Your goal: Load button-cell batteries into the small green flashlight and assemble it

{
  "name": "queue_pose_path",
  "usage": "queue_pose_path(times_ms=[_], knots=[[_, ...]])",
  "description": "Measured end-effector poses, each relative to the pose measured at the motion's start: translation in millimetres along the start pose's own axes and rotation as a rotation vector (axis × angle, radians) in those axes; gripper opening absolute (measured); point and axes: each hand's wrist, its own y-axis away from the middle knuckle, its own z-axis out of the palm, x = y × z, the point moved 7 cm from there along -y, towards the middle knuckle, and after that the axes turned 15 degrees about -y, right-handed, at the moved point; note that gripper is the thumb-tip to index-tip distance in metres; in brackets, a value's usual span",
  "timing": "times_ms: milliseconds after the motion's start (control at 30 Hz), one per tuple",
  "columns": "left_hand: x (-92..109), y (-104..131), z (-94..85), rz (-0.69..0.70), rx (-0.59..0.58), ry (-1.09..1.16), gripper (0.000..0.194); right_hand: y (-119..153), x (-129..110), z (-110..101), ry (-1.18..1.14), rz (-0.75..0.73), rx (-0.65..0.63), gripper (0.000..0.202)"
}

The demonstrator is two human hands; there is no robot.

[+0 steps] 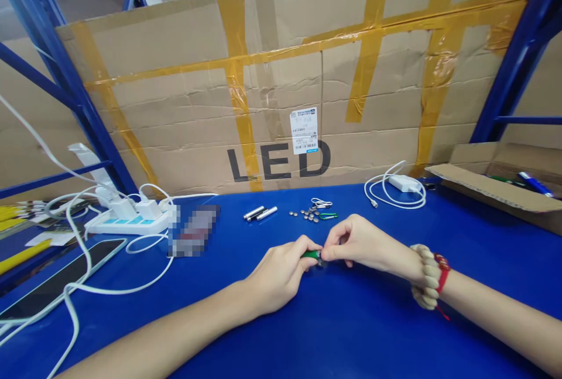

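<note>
The left hand [281, 273] has its thumb and forefinger clamped on a small green piece [311, 254], which lies low over the blue tabletop [364, 332]. Most of the piece is covered by those fingers; only a short length and a dark end show, too small to make out. The fingers of the right hand [362, 244] are closed together at that dark end, touching it or just beside it; whether they pinch anything is hidden. Just below the meeting fingertips is a small dark, shiny bit [322, 263], and whether it joins the green piece cannot be told.

Beyond the fingertips lie small round metal pieces [315, 220], some overlapping, with a green clip [328, 215] at their right edge and a small white cable [321, 203] behind them. Beyond the left fingers and to their left are slim silver tubes [267, 213], partly overlapping a dark one.

Well to the left of the fingers, a flat dark item [197, 229] is mostly pixelated, and a tablet-like device [65, 276] is crossed by white cables [85, 250] and cut off by the frame. Beyond the right fingers and to their right is a coiled white cord [373, 194]; farther right, an open carton [496, 183] is cut off, its contents half hidden.
</note>
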Motion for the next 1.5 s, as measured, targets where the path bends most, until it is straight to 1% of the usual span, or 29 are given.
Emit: queue_pose_path(times_ms=[233,400,500,633,833,967,1233,1500], knots=[[-0.6,-0.3,-0.7,0.014,0.013,-0.031,0.015,2.6,-0.5,2.9,-0.007,0.025,-0.004,0.027],[2.3,0.8,-2.0,0.056,0.042,-0.037,0.011,5.5,-3.5,5.5,-0.005,0.051,-0.048,0.027],[3.7,1.1,-2.8,0.073,0.074,-0.044,0.011,5.4,-3.7,7.2,-0.049,0.076,-0.068,0.028],[3.9,0.8,-4.8,0.079,0.137,-0.046,0.012,4.2,-1.3,7.0,-0.103,0.103,-0.056,0.028],[3.4,0.8,-6.8,0.091,0.186,-0.037,0.013,4.1,1.2,6.6,-0.121,0.115,-0.055,0.024],[1.1,1.6,-6.7,0.061,0.183,-0.017,0.011,4.3,0.7,6.1,-0.116,0.11,-0.053,0.023],[0.7,1.4,-6.4,0.062,0.183,0.0,0.008,4.2,-0.8,6.9,-0.137,0.117,-0.066,0.022],[-0.1,1.1,-6.6,0.039,0.191,-0.006,0.01,5.0,-0.7,4.4,-0.115,0.106,-0.042,0.027]])
